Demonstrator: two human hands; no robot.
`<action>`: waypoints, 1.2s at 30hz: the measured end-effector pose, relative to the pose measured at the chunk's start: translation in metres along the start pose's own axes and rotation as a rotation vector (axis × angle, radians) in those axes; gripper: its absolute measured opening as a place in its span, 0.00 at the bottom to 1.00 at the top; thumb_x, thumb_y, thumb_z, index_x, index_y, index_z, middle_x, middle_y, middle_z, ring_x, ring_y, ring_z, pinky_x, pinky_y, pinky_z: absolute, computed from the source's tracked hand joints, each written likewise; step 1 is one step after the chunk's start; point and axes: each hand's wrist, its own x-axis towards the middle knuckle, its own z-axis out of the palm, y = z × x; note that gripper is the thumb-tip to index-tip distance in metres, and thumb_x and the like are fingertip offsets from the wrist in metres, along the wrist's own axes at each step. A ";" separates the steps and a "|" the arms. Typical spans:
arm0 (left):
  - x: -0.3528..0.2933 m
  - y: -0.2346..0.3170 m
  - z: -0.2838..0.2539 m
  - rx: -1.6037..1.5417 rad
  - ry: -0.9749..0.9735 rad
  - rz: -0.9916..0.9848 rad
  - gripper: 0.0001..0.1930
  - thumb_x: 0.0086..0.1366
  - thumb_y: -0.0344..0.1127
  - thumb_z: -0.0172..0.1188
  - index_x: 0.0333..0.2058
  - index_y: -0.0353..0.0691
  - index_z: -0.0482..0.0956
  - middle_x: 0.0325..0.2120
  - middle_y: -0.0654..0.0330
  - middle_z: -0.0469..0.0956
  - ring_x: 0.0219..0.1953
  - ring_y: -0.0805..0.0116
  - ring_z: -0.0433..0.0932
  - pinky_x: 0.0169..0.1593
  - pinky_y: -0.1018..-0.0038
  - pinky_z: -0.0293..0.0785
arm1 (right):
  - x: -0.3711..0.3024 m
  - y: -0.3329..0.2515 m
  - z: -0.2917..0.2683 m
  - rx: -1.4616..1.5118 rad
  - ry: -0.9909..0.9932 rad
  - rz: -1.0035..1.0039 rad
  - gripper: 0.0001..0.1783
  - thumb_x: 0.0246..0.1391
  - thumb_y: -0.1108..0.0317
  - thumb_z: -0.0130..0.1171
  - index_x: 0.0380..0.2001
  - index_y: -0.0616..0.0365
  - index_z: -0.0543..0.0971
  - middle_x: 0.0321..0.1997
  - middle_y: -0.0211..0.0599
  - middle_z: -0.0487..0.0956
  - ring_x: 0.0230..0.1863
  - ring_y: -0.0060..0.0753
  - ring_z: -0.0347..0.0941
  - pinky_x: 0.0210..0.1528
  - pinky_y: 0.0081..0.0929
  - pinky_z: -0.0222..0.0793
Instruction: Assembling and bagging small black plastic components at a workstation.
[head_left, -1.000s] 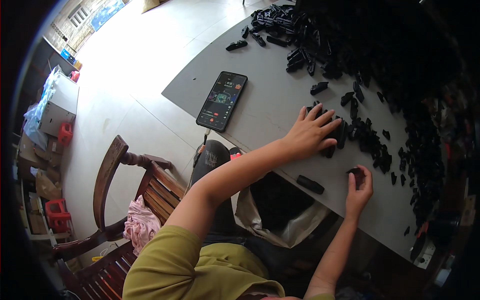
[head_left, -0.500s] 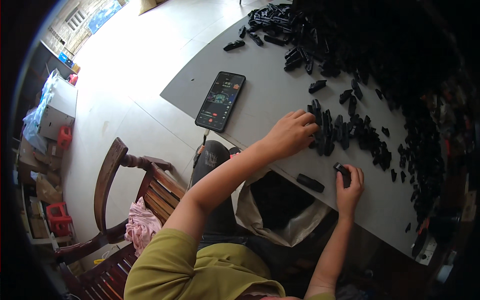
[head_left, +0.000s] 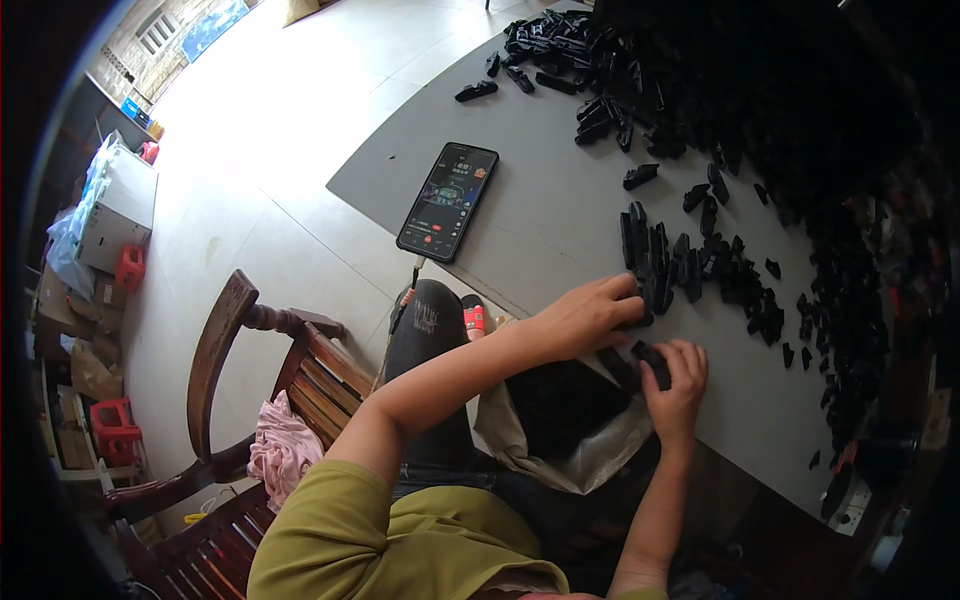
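In right fingers point(head_left: 688, 357), black piece point(head_left: 651, 357) lengthwise forward-left

Grey tbl point(head_left: 540, 200) w/ phone point(head_left: 449, 203) nr L edge, many blk pcs point(head_left: 715, 255) on R.

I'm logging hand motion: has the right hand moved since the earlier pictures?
Yes, leftward: judged against the phone lying on the table, the right hand has shifted to the left, closer to the left hand.

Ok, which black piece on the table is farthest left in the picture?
The lone black piece just above the phone in the picture; every other piece on the table sits further right.
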 end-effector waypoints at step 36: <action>0.005 -0.005 0.003 -0.257 -0.182 0.046 0.12 0.45 0.28 0.68 0.31 0.36 0.78 0.34 0.57 0.76 0.42 0.56 0.73 0.47 0.65 0.70 | -0.014 -0.013 -0.005 0.236 0.078 0.133 0.16 0.38 0.79 0.66 0.36 0.66 0.80 0.35 0.41 0.76 0.37 0.42 0.74 0.42 0.31 0.69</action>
